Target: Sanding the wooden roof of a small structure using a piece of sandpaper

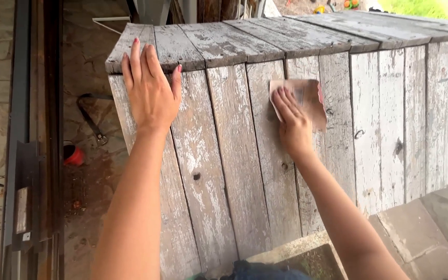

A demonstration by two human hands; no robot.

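A weathered wooden plank structure (224,171) with flaking white paint fills the middle of the head view. My left hand (151,91) lies flat with fingers spread on its upper left corner, fingertips reaching over the top edge. My right hand (292,122) presses a tan sheet of sandpaper (307,96) flat against the front planks, near the top centre. The fingers cover the sheet's left part.
The plank top (296,31) runs back and to the right. A metal door track (27,155) lies at the left. On the dirty stone floor sit a small red cup (72,154) and a dark strap (92,116). Stone paving (421,233) lies at the lower right.
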